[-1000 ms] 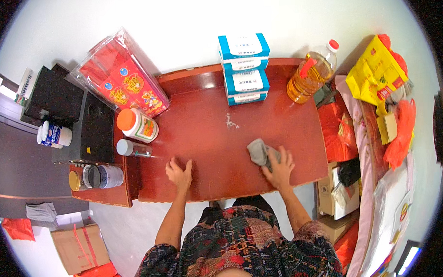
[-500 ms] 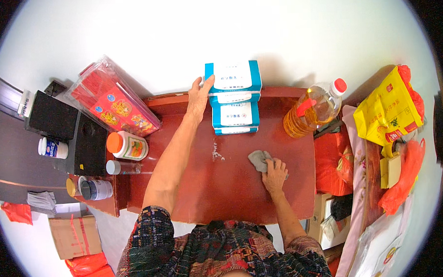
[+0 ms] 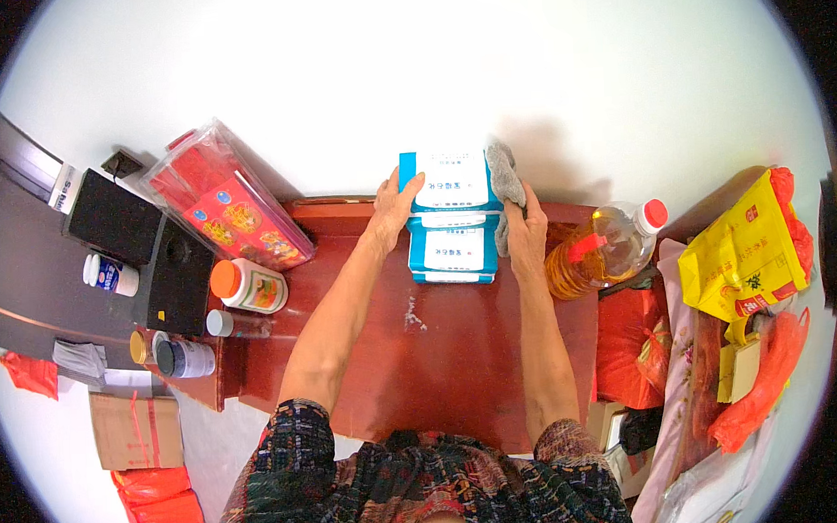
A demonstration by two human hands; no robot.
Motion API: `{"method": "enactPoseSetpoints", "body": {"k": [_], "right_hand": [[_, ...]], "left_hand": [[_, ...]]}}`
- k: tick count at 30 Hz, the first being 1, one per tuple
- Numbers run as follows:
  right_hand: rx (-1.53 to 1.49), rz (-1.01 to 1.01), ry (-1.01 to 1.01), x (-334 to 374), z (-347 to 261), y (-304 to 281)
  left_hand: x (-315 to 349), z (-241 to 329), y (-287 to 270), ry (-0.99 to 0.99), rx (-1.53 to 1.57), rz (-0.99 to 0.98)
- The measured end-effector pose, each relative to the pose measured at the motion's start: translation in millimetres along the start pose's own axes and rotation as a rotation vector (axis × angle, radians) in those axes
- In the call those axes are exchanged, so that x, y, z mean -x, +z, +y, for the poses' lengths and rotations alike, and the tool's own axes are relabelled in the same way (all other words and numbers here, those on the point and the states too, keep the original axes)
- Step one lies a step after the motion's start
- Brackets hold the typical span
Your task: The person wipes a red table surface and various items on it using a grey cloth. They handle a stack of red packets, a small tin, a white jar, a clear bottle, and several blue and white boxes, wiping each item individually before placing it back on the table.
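Observation:
Blue-and-white tissue packs (image 3: 450,182) are stacked at the back of a red-brown table (image 3: 368,392), against the wall. My left hand (image 3: 398,207) grips the upper pack's left side, its thumb bent over the top edge. On the opposite side, my right hand (image 3: 526,235) holds a grey cloth (image 3: 505,175) that lies pressed along the right side of the stack. Part of the cloth is covered by the right fingers. Below the stack, a small white patch (image 3: 413,314) marks the tabletop.
A large oil bottle (image 3: 584,256) with a red cap stands right of my right hand. To the left are an orange-lidded white jar (image 3: 251,286), red packaged items (image 3: 242,212) in plastic and a black box (image 3: 175,275). A yellow bag (image 3: 750,241) sits far right.
My right hand has moved from the tabletop up to the stack's right side, bringing the grey cloth. My left hand stays at the left side. The whole view has shifted slightly.

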State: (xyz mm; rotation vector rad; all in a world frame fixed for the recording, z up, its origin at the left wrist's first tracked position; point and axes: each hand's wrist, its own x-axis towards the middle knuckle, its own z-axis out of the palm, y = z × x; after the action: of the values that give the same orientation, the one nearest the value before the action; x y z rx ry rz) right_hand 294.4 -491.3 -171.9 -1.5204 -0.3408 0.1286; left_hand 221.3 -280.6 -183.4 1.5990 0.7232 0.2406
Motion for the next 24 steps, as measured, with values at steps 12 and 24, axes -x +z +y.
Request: {"method": "enactPoseSetpoints", "body": {"k": [12,24], "right_hand": [[0.363,0.049,-0.374,138,-5,28],[0.81,-0.307,-0.434,267,59,120]], "left_hand": [[181,-27,-32,0.15,0.506,0.084],[281,-180,-73,-0.337,0.72,0.074]]}}
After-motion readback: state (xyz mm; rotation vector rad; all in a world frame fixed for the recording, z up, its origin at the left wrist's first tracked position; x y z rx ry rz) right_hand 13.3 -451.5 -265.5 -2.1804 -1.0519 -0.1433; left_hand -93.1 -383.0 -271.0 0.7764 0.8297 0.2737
